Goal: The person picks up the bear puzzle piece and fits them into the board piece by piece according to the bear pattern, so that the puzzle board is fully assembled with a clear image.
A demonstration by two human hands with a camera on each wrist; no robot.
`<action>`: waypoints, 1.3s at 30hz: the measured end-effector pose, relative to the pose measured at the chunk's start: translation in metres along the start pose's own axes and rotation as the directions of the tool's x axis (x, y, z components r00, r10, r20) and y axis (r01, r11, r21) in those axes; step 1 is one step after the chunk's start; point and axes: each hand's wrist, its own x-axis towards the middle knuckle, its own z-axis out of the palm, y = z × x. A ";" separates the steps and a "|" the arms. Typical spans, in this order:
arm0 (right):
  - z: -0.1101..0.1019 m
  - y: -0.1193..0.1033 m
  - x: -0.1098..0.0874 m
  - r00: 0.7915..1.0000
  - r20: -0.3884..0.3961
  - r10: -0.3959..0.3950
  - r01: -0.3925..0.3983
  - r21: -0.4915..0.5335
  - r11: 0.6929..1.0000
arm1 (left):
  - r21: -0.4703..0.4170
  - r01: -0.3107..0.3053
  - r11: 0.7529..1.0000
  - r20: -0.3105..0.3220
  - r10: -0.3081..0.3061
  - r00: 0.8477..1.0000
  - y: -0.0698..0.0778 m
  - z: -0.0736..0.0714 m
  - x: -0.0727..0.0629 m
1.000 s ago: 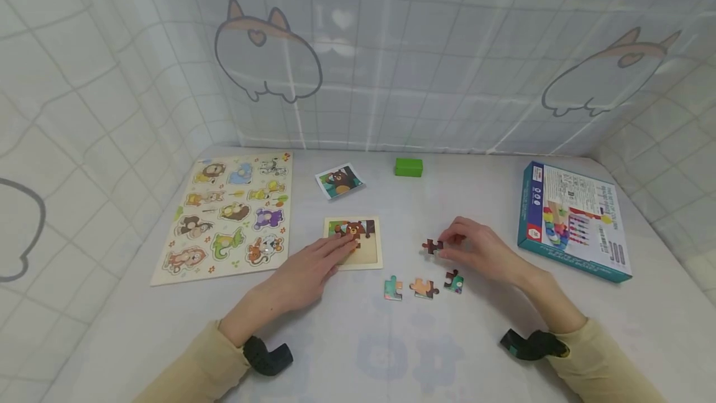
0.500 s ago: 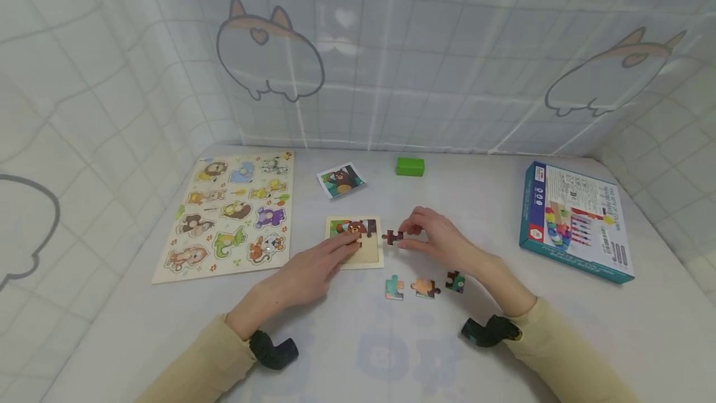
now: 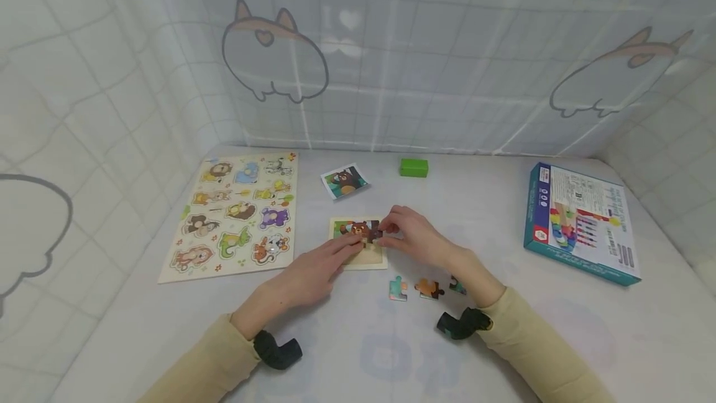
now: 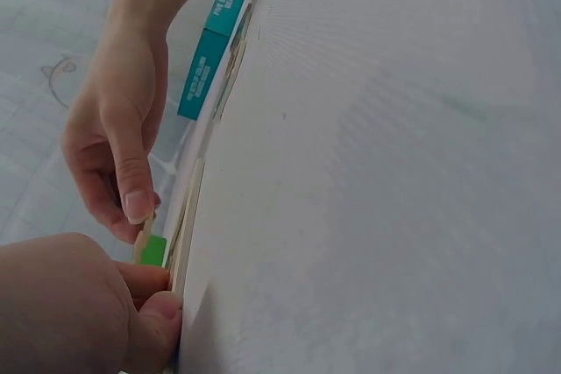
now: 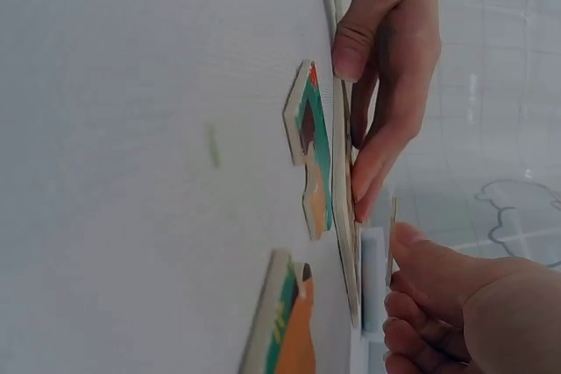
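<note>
My left hand (image 3: 307, 275) lies with extended fingers across a small wooden puzzle tray (image 3: 369, 259), its thumb at the tray's edge in the right wrist view. A bear picture fills the tray's upper part; bare wood shows below. Thumb and fingers of my right hand (image 3: 416, 238) pinch a dark brown jigsaw piece (image 3: 377, 236) over the tray's right side. From the right wrist, that piece (image 5: 393, 227) appears edge-on, raised off the tray. Nearer lie a teal loose piece (image 3: 398, 289), an orange-brown one (image 3: 429, 289) and a green-brown one (image 3: 457, 285), partly behind the right wrist.
An animal puzzle board (image 3: 240, 269) occupies the left side. Behind the tray are a bear picture card (image 3: 345, 181) and a green block (image 3: 414, 168). At the right lies a teal-edged box (image 3: 584, 222). Patterned cloth walls (image 3: 436, 79) enclose the back and sides.
The right hand has carried the brown jigsaw piece leftward from the table to above the tray's right side. My left hand has stayed on the tray. The view has shifted slightly.
</note>
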 end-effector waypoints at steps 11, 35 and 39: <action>0.006 0.003 -0.001 1.000 0.022 0.003 -0.003 0.011 1.000 | 0.002 -0.016 1.000 -0.012 0.016 1.000 0.001 0.002 0.002; 0.014 0.009 0.000 1.000 0.016 0.009 -0.010 0.022 1.000 | 0.017 -0.027 0.999 0.003 0.027 1.000 0.003 0.001 -0.001; 0.015 0.009 0.000 1.000 0.015 0.013 -0.014 0.026 1.000 | 0.024 -0.025 0.999 -0.001 0.025 1.000 0.003 0.001 -0.001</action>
